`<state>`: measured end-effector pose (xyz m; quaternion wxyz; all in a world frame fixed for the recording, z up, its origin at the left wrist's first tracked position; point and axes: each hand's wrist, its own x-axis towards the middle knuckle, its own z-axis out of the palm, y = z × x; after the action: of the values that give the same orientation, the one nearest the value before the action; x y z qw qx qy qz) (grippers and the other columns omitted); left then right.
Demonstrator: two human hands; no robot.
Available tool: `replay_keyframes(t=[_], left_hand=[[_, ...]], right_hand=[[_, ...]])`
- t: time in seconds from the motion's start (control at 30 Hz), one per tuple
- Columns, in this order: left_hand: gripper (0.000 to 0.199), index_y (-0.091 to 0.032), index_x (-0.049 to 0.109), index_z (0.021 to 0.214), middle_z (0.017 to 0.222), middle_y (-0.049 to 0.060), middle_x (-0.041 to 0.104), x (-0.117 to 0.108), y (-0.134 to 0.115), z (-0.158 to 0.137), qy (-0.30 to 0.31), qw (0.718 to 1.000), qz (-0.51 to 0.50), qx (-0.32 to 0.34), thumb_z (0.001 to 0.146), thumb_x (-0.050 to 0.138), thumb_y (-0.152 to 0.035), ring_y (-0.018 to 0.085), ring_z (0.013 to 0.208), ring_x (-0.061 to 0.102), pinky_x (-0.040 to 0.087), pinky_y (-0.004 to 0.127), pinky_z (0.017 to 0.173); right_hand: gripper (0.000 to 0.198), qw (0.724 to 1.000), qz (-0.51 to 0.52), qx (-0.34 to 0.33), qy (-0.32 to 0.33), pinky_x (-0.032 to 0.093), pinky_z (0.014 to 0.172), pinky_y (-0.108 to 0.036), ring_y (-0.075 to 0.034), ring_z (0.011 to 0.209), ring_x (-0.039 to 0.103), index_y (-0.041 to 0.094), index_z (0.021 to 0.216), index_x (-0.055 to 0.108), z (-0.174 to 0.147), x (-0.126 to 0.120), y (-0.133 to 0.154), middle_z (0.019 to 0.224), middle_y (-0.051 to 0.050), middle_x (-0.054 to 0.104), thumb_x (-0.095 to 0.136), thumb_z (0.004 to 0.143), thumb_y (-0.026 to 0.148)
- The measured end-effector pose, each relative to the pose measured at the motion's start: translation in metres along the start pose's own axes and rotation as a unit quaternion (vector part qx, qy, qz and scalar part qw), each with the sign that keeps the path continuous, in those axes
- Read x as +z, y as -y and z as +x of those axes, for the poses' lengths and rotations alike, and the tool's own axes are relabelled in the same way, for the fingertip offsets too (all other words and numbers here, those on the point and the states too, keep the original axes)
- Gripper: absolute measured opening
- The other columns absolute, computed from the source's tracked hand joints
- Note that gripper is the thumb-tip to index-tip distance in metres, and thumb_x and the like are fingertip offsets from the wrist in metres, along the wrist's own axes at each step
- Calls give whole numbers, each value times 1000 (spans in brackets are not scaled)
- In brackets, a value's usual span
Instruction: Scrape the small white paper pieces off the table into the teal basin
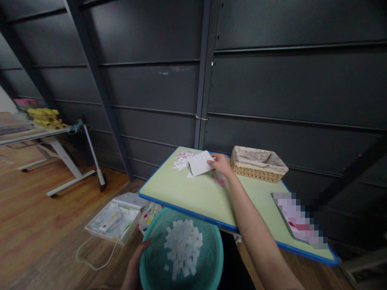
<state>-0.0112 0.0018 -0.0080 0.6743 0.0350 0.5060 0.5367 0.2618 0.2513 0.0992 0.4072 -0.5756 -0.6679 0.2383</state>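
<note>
My right hand (219, 164) is closed on the right edge of a flat white card (200, 163), fingers on top. The card tilts over the back left of the table, next to a heap of small white and pinkish paper pieces (182, 160). Down at the table's front edge, my left hand (139, 253) grips the left rim of a green plastic basket (218, 257). Many small white paper pieces (184, 247) lie inside it. A blurred pinkish patch (220, 179) shows under my right wrist; I cannot make out what it is.
The pale green table (178, 193) has a blue edge. On it stand a cloth-lined wicker basket (258, 171) and, at right, a flat pixelated item (298, 221). An open white box (113, 221) with a cord lies on the floor. Dark wall panels (151, 84) rise behind.
</note>
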Motion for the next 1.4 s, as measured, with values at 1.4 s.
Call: replay_keyframes(t=[1.4], left_hand=[[5, -16, 68, 76, 57, 4, 74, 9, -5, 0, -23, 998, 18, 47, 71, 69, -17, 29, 69, 74, 60, 42, 70]], right_hand=[[26, 947, 204, 45, 246, 57, 49, -23, -14, 64, 62, 12, 84, 67, -17, 6, 10, 76, -5, 66, 75, 61, 21]])
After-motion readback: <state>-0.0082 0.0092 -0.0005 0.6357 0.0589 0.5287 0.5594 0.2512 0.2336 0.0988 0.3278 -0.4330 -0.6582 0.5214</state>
